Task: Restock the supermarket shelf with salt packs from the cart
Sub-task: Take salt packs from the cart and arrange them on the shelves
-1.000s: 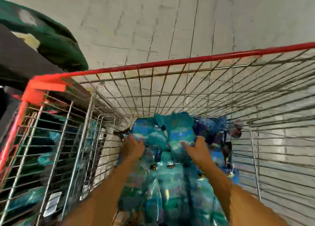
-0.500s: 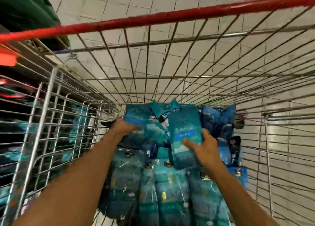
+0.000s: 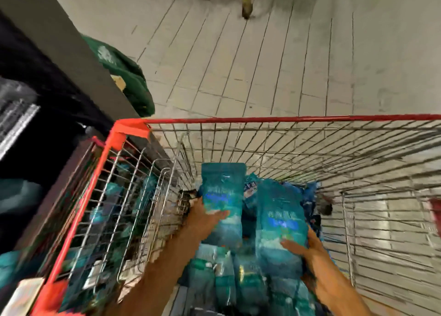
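Salt packs fill the bottom of a wire shopping cart (image 3: 310, 148) with a red rim, seen from above and somewhat blurred. Two teal and blue packs are held upright above the pile, side by side, tops pointing away from the person. The left hand (image 3: 205, 214) grips the left salt pack (image 3: 223, 196) near its middle, thumb across the front and fingers behind it. The right hand (image 3: 307, 246) grips the right salt pack (image 3: 280, 220) low down, thumb lying across the front face and fingers curled round the right edge. The right pack sits slightly lower and nearer the person than the left one. Beneath them, more salt packs in the cart (image 3: 226, 280) lie flat in rows, and darker blue packets (image 3: 310, 196) are bunched at the far end of the basket. To the left of the cart stands a dark shelf (image 3: 35, 125), with teal packs dimly visible through the cart's wire side. A green bag (image 3: 126, 75) lies on the pale tiled floor (image 3: 310, 65) beyond the shelf's grey end panel
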Tool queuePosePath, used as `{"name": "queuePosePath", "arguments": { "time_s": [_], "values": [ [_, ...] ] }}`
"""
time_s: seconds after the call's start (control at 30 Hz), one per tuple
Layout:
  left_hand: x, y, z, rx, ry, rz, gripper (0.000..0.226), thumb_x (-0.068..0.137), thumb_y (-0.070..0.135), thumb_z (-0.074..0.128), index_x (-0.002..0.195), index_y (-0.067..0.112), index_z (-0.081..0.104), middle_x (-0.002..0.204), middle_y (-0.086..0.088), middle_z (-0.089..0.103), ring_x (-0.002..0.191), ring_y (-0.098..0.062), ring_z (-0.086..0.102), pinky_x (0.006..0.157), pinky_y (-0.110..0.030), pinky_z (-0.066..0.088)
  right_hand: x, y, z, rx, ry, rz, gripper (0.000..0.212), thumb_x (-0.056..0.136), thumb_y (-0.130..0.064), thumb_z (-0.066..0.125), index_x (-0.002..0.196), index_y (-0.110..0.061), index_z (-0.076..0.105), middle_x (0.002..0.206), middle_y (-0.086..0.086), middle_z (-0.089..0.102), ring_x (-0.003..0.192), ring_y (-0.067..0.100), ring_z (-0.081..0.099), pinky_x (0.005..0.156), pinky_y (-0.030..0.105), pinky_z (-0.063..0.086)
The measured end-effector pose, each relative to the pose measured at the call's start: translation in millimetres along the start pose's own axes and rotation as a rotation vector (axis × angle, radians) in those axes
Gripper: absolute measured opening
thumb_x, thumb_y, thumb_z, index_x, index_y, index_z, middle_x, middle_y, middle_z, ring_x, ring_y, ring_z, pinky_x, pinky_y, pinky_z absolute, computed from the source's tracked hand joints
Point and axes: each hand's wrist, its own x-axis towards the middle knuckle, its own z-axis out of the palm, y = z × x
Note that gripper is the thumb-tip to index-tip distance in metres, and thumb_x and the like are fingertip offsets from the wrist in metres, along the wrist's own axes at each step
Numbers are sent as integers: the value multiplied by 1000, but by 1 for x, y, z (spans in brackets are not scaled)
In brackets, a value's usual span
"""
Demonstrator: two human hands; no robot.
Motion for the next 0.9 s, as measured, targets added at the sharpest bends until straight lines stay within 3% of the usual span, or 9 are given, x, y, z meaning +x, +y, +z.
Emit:
{"name": "queuePosePath", "arguments": {
  "time_s": [0.17,0.3,0.4,0.47,0.57,0.63,0.7,0.8,0.9],
  "values": [
    [-111,19,-48,-163,24,98,48,88,8,69,134,11,53,126,-11,64,99,-11,69,88,-29,56,-81,-18,38,10,-147,-93,128,39,-13,100,149,-31,37,154,3,42,138,29,44,110,54,34],
    [-192,6,-105,-177,144,151,41,90,46,60,129,36,54,125,10,64,118,-15,59,109,-43,42,-147,-22,80,-24,-232,-194,106,55,-24,90,148,-26,40,155,2,40,141,26,41,108,51,37],
    [-252,-16,-153,-290,249,323,40,77,58,66,116,57,58,119,29,63,113,-2,58,104,-26,41,-198,-22,126,-90,-422,-264,68,65,-15,81,129,-25,61,131,8,65,125,30,59,107,61,40],
    [-287,-37,-183,-339,296,400,25,83,54,69,107,55,67,109,23,71,105,-3,67,93,-28,53,-229,-17,159,-174,-521,-293,53,67,-7,75,118,-19,68,116,14,72,109,34,68,94,60,50],
    [-335,-80,-227,-463,455,391,51,67,56,78,114,38,68,116,0,73,110,-27,67,98,-55,50,-262,0,207,-277,-590,-344,40,67,8,72,103,-8,70,93,14,77,81,27,74,74,41,60],
    [-362,-112,-255,-536,629,380,56,67,49,83,118,32,67,121,-8,69,114,-35,64,101,-60,46,-278,15,238,-362,-622,-348,34,69,13,71,98,-6,69,84,12,77,70,24,72,68,37,60],
    [-386,-141,-281,-581,763,389,40,80,28,80,118,27,67,121,-11,69,111,-32,66,98,-53,50,-290,33,267,-458,-722,-356,30,69,12,71,95,-3,70,82,15,77,68,23,72,63,36,62],
    [-421,-176,-315,-596,906,459,33,79,28,70,113,29,69,113,-4,74,99,-20,72,79,-35,59,-303,63,300,-517,-833,-303,32,61,4,76,93,0,72,83,19,76,67,23,73,57,34,61],
    [-438,-203,-356,-679,991,512,37,79,31,72,115,26,67,117,-6,72,107,-30,68,91,-52,54,-313,93,325,-596,-941,-240,42,54,-6,81,95,-3,75,92,23,75,77,30,74,65,38,61]
  ]
}}
